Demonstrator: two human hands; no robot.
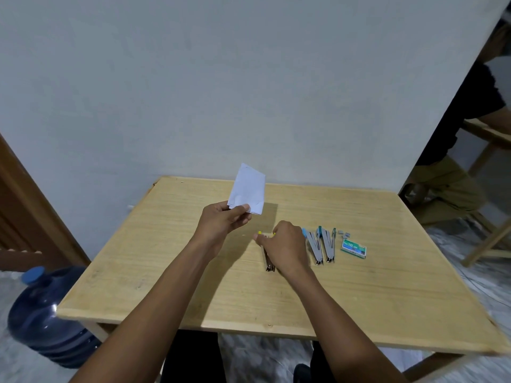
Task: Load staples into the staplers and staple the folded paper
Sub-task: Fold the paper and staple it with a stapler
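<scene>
Head view, sole camera. Item: folded paper [247,189], white, held clear of the desk [166,272] above its far edge, towards the far-left corner; thin, light and limp by the look of it, likely to flop or crease if taken by one corner, so best held near the fold or lower edge where the layers stack. The left hand [221,221] has it so, thumb and fingers closed in a pinch on the lower edge, sheet standing upright and slightly tilted. Item: yellow-tipped stapler [267,258], lying mid-desk with its long axis running towards the near edge; metal, rigid, probably small and light, smooth enough to slip; best taken across the body from both sides. The right hand [286,248] rests over it, fingers curled down onto its far end; whether the grip is fully closed I cannot tell, since the hand hides the contact. Items: two further staplers, blue-tipped [313,246] and teal-tipped [328,246], lying open just beside each other to the right. Item: loose staple strips [345,232], brittle, liable to break apart, near a green staple box [354,247] towards the right edge.
</scene>
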